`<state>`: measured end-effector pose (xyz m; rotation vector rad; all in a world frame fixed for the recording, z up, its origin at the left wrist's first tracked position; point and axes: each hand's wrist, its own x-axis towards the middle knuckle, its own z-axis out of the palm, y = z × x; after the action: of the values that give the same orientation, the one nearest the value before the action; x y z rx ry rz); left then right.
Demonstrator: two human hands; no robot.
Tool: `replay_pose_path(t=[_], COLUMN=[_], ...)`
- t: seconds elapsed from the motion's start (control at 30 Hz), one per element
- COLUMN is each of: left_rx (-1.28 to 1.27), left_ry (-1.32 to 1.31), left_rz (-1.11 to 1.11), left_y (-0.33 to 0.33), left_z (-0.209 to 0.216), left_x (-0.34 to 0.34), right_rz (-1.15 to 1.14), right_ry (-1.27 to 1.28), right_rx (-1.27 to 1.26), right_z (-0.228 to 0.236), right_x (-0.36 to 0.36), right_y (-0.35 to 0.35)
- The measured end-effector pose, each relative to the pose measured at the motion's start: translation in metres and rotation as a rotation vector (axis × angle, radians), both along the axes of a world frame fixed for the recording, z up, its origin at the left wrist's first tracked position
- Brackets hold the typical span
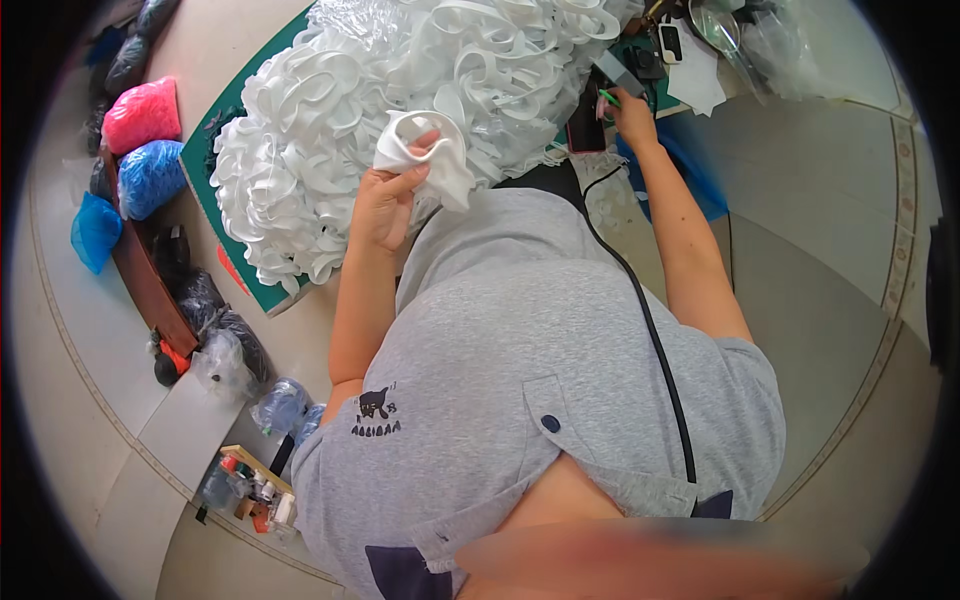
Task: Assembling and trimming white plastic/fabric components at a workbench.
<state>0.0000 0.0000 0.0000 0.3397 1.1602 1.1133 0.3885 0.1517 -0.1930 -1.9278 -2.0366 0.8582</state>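
My left hand [384, 208] is closed on a looped piece of white fabric [452, 165], with the fingertips showing through its opening. Behind it a large heap of similar white fabric loops [330, 130] covers most of the green table [198, 165]. Over at the table's right end, my right hand [634, 120] is closed around a small bright green item [608, 97]; its kind is too small to make out. Just left of that hand lies a dark phone-like slab [584, 128], and a grey box [620, 76] stands right behind the fingers.
A black cable [645, 310] runs down over my shirt. Pink [142, 115] and blue [152, 178] filled bags sit to the left, beside a brown wooden edge [150, 275]. White paper [697, 82] and clear plastic [775, 50] lie at the far right.
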Motion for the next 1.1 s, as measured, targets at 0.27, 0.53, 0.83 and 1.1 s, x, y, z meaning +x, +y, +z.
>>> replay_pose_path(t=[0.27, 0.53, 0.83, 1.1], left_rx=[0.391, 0.352, -0.085, 0.027], left_ry=[0.085, 0.092, -0.186, -0.863], left_rz=[0.014, -0.281, -0.050, -0.083], left_y=[0.001, 0.002, -0.005, 0.004], left_z=[0.011, 0.019, -0.005, 0.023], left_x=[0.021, 0.026, 0.002, 0.007], right_rz=[-0.036, 0.364, 0.206, 0.302], right_ry=[0.074, 0.971, 0.830, 1.045], right_rx=[0.296, -0.388, -0.404, -0.762], right_z=[0.041, 0.195, 0.163, 0.185], right_x=[-0.055, -0.167, -0.171, -0.181], right_y=[-0.005, -0.047, -0.045, -0.056])
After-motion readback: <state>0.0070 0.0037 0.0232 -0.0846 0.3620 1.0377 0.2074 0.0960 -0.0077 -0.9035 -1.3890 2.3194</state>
